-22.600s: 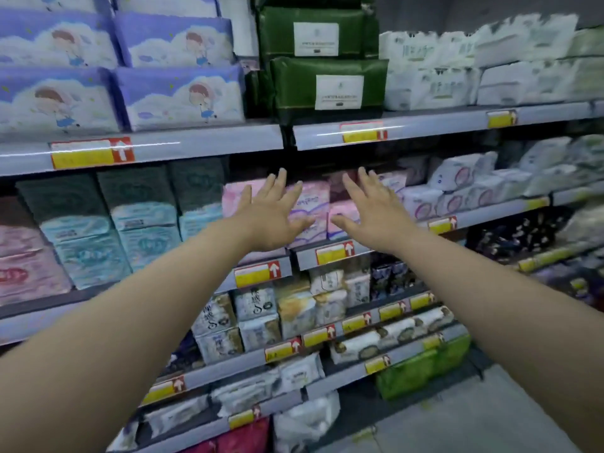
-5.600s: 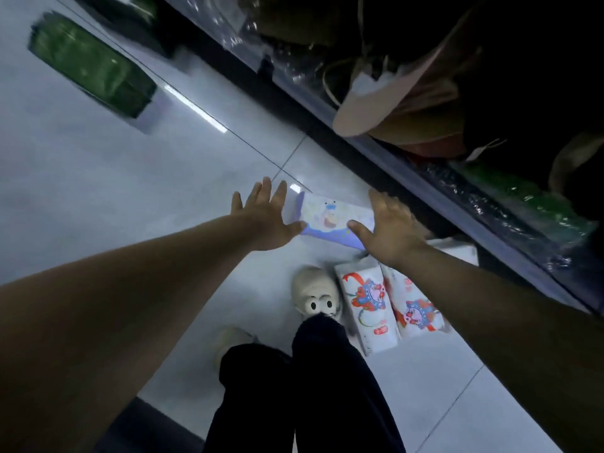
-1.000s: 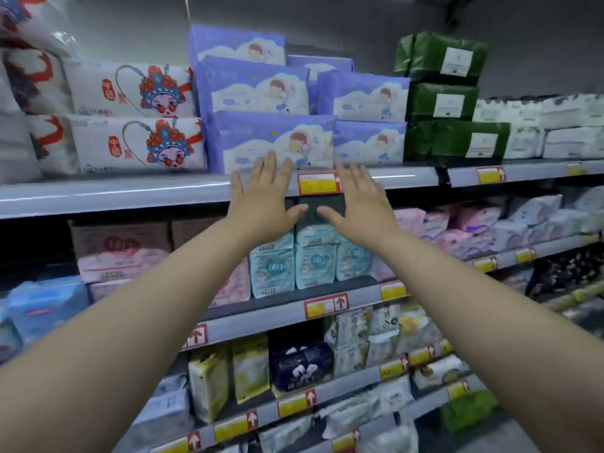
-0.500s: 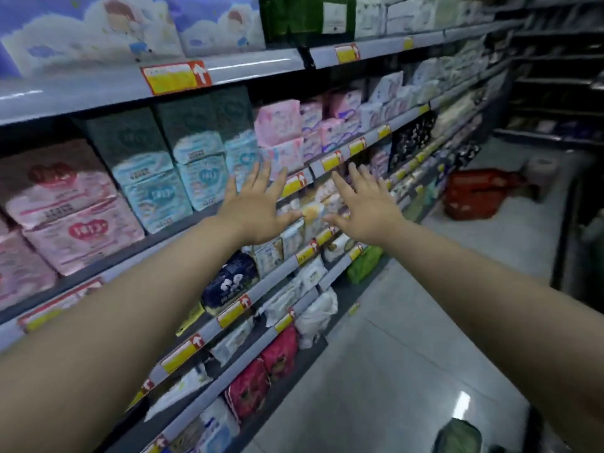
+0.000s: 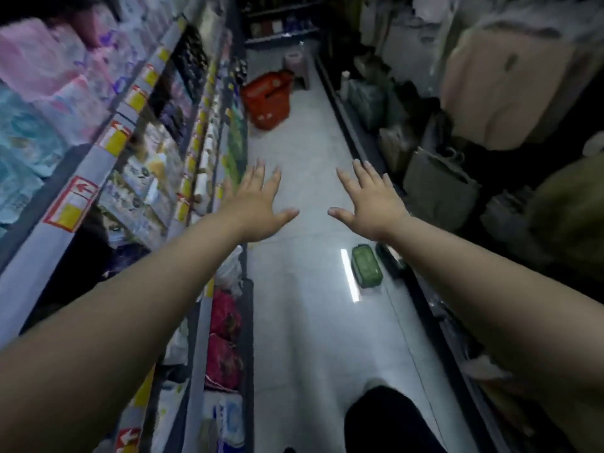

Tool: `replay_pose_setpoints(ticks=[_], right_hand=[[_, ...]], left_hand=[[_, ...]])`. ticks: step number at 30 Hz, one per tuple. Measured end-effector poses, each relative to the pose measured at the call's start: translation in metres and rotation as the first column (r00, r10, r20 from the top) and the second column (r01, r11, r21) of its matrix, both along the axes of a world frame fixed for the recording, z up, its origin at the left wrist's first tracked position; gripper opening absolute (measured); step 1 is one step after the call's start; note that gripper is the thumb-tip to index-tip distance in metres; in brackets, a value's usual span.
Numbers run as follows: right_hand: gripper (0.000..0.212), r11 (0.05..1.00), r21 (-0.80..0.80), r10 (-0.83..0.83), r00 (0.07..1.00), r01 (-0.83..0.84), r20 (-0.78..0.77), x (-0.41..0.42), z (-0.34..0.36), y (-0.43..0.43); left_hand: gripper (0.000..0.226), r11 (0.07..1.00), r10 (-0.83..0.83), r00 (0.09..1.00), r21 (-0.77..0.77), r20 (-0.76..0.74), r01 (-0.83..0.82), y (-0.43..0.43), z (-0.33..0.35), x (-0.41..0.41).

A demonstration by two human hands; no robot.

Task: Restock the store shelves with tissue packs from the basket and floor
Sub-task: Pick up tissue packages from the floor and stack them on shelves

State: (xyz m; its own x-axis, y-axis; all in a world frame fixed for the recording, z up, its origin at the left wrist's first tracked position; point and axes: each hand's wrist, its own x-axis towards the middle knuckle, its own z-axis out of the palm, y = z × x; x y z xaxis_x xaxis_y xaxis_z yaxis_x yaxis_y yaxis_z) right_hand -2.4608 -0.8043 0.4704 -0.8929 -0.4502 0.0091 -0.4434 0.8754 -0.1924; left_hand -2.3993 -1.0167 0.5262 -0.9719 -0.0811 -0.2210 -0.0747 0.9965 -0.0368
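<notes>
A: Where is the tissue pack?

B: A green, plastic-wrapped, rectangular tissue pack (image 5: 366, 269) lies on the pale tiled floor (image 5: 310, 338), lower centre-right. A red plastic basket (image 5: 269, 99) stands upper centre.

A: And the hands?

B: The left hand (image 5: 258, 204) and right hand (image 5: 369, 204) hover mid-frame, fingers spread, holding nothing. The pack is probably light, soft and slippery, so grip its long sides.

Your left hand (image 5: 258, 209) and right hand (image 5: 372, 207) hung side by side above the aisle floor (image 5: 310, 338), shelves (image 5: 49, 243) along your left, a tissue pack (image 5: 366, 269) on the floor under your right wrist, the basket (image 5: 269, 101) farther ahead.
</notes>
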Motion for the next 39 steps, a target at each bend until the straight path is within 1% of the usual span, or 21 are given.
replay_pose_setpoints(ticks=[4,6,9,12,16,20,24,27,29,31,33,35,36,37,38,39], right_hand=[[0.084,0.972,0.028,-0.236,0.97,0.235,0.063,0.068,-0.033,0.086],[0.085,0.949,0.031,-0.314,0.945,0.313,0.091,0.095,-0.049,0.117],[0.087,0.897,0.06,-0.441,0.882,0.437,0.166,0.144,-0.082,0.172],[0.087,0.842,0.076,-0.533,0.802,0.534,0.268,0.199,-0.13,0.22],[0.086,0.797,0.117,-0.585,0.709,0.593,0.395,0.268,-0.204,0.265],[0.085,0.756,0.167,-0.62,0.61,0.633,0.494,0.329,-0.287,0.297],[0.082,0.691,0.203,-0.652,0.476,0.694,0.59,0.378,-0.388,0.317],[0.081,0.612,0.201,-0.666,0.361,0.765,0.652,0.412,-0.473,0.316],[0.081,0.536,0.196,-0.668,0.271,0.821,0.693,0.434,-0.528,0.308],[0.082,0.42,0.202,-0.671,0.152,0.885,0.726,0.456,-0.584,0.299],[0.082,0.248,0.227,-0.678,0.001,0.942,0.735,0.476,-0.638,0.289],[0.079,0.055,0.273,-0.664,-0.169,0.96,0.729,0.495,-0.688,0.279],[0.078,-0.026,0.303,-0.639,-0.249,0.953,0.728,0.505,-0.712,0.274],[0.077,-0.088,0.329,-0.603,-0.313,0.94,0.733,0.514,-0.734,0.268],[0.077,-0.132,0.345,-0.565,-0.356,0.929,0.744,0.522,-0.753,0.261],[0.077,-0.159,0.355,-0.529,-0.383,0.921,0.757,0.528,-0.771,0.254]], left_hand=[[0.087,0.98,-0.2,0.976,0.005,0.086,0.2,0.071,-0.043,0.016],[0.086,0.963,-0.269,0.958,0.014,0.102,0.269,0.1,-0.06,0.023],[0.087,0.915,-0.404,0.9,0.062,0.164,0.399,0.162,-0.098,0.045],[0.088,0.861,-0.508,0.831,0.106,0.227,0.497,0.223,-0.145,0.073],[0.087,0.8,-0.593,0.742,0.128,0.313,0.586,0.292,-0.216,0.107],[0.087,0.739,-0.659,0.649,0.17,0.38,0.651,0.342,-0.308,0.145],[0.086,0.684,-0.694,0.556,0.18,0.458,0.707,0.374,-0.419,0.176],[0.087,0.653,-0.704,0.504,0.177,0.501,0.736,0.386,-0.506,0.195],[0.087,0.65,-0.7,0.482,0.191,0.527,0.736,0.384,-0.568,0.209],[0.088,0.663,-0.689,0.477,0.207,0.546,0.719,0.378,-0.632,0.223],[0.089,0.69,-0.662,0.475,0.224,0.58,0.688,0.372,-0.691,0.235],[0.089,0.748,-0.606,0.486,0.242,0.629,0.619,0.368,-0.741,0.247],[0.09,0.791,-0.57,0.505,0.267,0.648,0.55,0.366,-0.765,0.254],[0.09,0.85,-0.51,0.537,0.298,0.672,0.434,0.365,-0.786,0.262],[0.09,0.896,-0.443,0.565,0.342,0.696,0.282,0.364,-0.805,0.27],[0.088,0.917,-0.377,0.578,0.378,0.724,0.125,0.362,-0.824,0.279]])
